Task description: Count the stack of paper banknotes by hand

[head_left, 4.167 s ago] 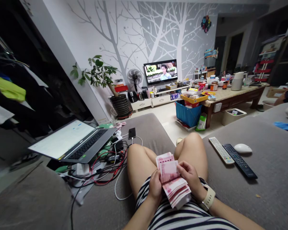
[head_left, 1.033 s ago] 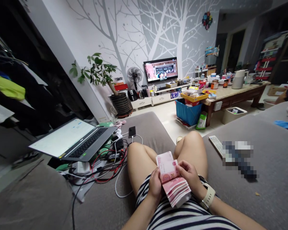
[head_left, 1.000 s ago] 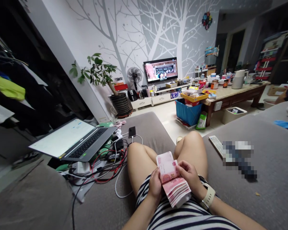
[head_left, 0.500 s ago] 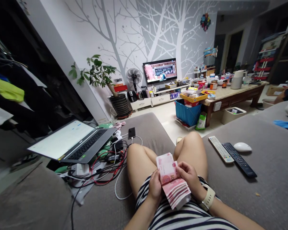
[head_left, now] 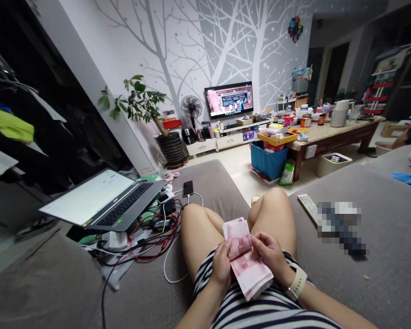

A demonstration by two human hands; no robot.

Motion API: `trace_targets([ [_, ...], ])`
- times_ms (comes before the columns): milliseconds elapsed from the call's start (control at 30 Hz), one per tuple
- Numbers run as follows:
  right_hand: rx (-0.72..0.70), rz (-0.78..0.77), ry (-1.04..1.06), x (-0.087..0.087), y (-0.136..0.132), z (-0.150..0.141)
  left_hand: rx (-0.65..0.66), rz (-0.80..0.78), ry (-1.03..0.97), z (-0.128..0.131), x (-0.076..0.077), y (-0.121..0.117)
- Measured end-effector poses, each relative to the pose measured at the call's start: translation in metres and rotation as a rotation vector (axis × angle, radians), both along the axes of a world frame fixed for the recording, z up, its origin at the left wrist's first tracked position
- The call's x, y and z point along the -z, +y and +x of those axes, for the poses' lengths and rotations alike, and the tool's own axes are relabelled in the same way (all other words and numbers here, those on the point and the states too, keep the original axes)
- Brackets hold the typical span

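A thick stack of pinkish-red banknotes (head_left: 251,270) lies over my lap, its upper part folded away from me. My left hand (head_left: 222,262) is closed around the stack's left side, with the thumb on the notes near the fold. On the other side, my right hand (head_left: 267,250) pinches the edge of a banknote between thumb and fingertips. The lower ends of the notes rest near my striped clothing (head_left: 239,310). A pale watch (head_left: 297,282) is strapped on my right wrist.
Left of my legs are an open laptop (head_left: 99,201), tangled cables (head_left: 157,237) and a phone (head_left: 188,188). A light remote (head_left: 308,208) lies on the grey sofa (head_left: 390,214) beside a blurred-out patch. Ahead stand a blue bin (head_left: 269,161) and a cluttered table (head_left: 325,132).
The fanned lower notes now lie flatter together, and the face of the folded upper part looks different. Both hands stay in nearly the same place.
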State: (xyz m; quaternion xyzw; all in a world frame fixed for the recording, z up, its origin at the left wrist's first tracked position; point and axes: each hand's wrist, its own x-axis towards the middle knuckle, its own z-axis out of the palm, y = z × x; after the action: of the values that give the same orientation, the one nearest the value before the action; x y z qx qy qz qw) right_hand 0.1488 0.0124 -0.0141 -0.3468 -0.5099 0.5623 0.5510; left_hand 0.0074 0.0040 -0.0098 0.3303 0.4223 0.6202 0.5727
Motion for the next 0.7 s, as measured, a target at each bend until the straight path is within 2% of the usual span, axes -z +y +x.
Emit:
trace_targets([
  [167, 0.109, 0.048, -0.077, 0.000, 0.003, -0.001, 0.090, -0.032, -0.094, 0.002, -0.006, -0.003],
  [400, 0.083, 0.064, -0.107, 0.004, 0.005, 0.002, 0.162, -0.087, -0.158, 0.003, -0.008, -0.005],
  [600, 0.084, 0.060, -0.126, 0.005, 0.005, 0.004, 0.141, -0.075, -0.155, 0.004, -0.009, -0.003],
  [700, 0.078, 0.064, -0.105, 0.001, 0.003, 0.004, 0.074, -0.050, -0.102, 0.004, -0.012, -0.003],
])
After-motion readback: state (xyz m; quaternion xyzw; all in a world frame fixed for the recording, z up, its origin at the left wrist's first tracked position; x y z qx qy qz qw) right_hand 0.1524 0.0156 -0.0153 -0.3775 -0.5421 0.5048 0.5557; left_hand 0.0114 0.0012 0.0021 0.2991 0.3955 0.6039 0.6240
